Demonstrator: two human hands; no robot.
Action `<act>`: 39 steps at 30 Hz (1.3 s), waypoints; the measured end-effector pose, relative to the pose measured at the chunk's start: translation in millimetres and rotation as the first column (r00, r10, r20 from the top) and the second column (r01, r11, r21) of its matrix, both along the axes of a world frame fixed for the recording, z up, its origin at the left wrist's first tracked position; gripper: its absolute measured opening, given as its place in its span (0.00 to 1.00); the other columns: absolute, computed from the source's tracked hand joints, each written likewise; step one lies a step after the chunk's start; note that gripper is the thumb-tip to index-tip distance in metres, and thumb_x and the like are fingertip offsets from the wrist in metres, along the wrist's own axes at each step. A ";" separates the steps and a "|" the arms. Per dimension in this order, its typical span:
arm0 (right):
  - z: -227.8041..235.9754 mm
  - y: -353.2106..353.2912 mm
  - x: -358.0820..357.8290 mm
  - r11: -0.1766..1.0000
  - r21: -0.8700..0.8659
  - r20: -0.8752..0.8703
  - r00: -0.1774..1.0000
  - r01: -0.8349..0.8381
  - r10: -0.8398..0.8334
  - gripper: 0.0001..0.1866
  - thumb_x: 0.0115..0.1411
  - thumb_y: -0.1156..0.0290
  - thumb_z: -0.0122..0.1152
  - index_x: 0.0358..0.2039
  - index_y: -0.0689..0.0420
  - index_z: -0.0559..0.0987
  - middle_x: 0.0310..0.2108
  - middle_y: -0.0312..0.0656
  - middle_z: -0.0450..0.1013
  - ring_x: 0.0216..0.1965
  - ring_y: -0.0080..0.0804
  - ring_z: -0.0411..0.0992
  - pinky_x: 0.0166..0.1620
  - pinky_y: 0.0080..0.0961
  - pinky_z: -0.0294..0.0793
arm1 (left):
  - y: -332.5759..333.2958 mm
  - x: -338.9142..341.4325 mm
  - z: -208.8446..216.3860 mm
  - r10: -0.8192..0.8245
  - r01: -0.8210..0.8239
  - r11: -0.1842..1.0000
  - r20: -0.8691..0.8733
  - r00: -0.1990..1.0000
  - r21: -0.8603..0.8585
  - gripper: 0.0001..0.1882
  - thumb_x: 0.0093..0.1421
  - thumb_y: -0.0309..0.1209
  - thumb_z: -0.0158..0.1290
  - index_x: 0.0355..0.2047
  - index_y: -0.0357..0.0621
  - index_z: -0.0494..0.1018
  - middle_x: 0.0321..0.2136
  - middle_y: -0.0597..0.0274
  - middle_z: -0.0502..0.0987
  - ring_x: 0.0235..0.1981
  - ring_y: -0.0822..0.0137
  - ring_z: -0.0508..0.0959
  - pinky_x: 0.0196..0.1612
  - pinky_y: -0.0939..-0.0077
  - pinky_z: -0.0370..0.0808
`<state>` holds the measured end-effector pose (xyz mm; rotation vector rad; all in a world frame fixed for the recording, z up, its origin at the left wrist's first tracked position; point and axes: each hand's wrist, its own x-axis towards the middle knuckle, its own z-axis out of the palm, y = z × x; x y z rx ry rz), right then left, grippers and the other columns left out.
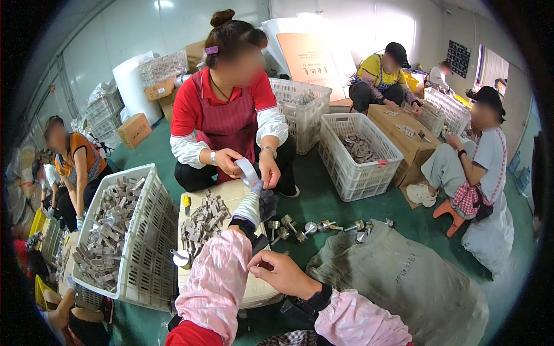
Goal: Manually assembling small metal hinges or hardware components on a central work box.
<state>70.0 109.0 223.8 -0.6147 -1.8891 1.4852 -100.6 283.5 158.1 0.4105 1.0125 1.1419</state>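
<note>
The roll of tape is held up above the far edge of the cream tabletop, between the wearer and the person in red seated opposite. That person grips it with both hands, one at each side of it. The wearer's left hand, in a dark glove with a striped cuff, reaches up to the roll from below and meets its lower edge; whether the fingers are closed on it cannot be told from this view. The left forearm carries a pink sleeve cover.

The right hand is bare, with fingers drawn together and thumb against forefinger in a pinch just beside the pink sleeve; anything held in the pinch is too small to see.

On the tabletop lies a pile of grey metal parts. Left of it stands a white slatted crate filled with similar parts. Right of the tabletop, loose silver fittings lie on the green floor ahead of a large grey sack. Another white crate stands beyond, and other workers sit around it.
</note>
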 end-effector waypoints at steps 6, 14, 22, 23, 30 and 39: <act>1.6 5.7 3.3 1.000 0.010 -0.018 1.000 0.013 -0.013 0.07 0.56 0.72 0.55 0.33 0.62 0.74 0.26 0.40 0.72 0.28 0.23 0.68 0.34 0.21 0.67 | -16.8 12.7 16.1 0.092 -0.086 0.994 -0.087 0.992 0.071 0.08 0.60 0.41 0.50 0.35 0.55 0.70 0.24 0.68 0.75 0.26 0.67 0.76 0.27 0.68 0.72; -3.7 13.5 6.1 0.996 0.069 -0.007 0.998 0.061 -0.061 0.07 0.56 0.72 0.55 0.32 0.62 0.74 0.25 0.39 0.71 0.27 0.23 0.67 0.32 0.22 0.67 | -28.7 4.1 2.2 0.168 -0.156 0.983 -0.136 0.976 0.096 0.08 0.60 0.40 0.50 0.32 0.51 0.71 0.21 0.67 0.74 0.19 0.68 0.74 0.21 0.75 0.70; -22.4 24.8 14.3 0.985 0.068 -0.038 0.987 0.160 -0.158 0.05 0.56 0.74 0.55 0.31 0.62 0.74 0.24 0.34 0.70 0.25 0.18 0.66 0.31 0.18 0.67 | -113.7 6.8 -3.4 0.169 -0.136 0.983 -0.338 0.926 0.120 0.12 0.59 0.40 0.50 0.30 0.44 0.72 0.23 0.63 0.75 0.20 0.69 0.72 0.25 0.76 0.70; -23.6 29.5 18.4 0.978 0.105 -0.039 0.983 0.183 -0.180 0.05 0.57 0.74 0.55 0.31 0.63 0.74 0.24 0.34 0.70 0.26 0.18 0.67 0.31 0.18 0.68 | -122.1 14.7 -7.4 0.183 -0.148 0.980 -0.311 0.933 0.132 0.13 0.59 0.41 0.49 0.28 0.45 0.73 0.21 0.64 0.75 0.17 0.70 0.71 0.22 0.78 0.68; -15.8 40.4 38.5 0.955 0.054 -0.199 0.940 0.292 -0.276 0.05 0.56 0.73 0.54 0.30 0.62 0.74 0.23 0.35 0.72 0.24 0.19 0.70 0.30 0.19 0.69 | -187.6 39.6 -9.2 0.185 -0.181 0.983 -0.283 0.941 0.039 0.12 0.59 0.39 0.50 0.29 0.44 0.72 0.21 0.62 0.75 0.17 0.70 0.71 0.23 0.76 0.71; -21.0 37.5 48.9 0.949 -0.063 -0.169 0.934 0.308 -0.314 0.06 0.56 0.73 0.55 0.30 0.63 0.74 0.24 0.36 0.72 0.24 0.20 0.70 0.30 0.18 0.69 | -267.0 83.4 -67.7 0.165 -0.204 0.968 -0.244 0.956 -0.144 0.11 0.58 0.36 0.52 0.31 0.39 0.73 0.22 0.61 0.75 0.20 0.68 0.73 0.24 0.75 0.71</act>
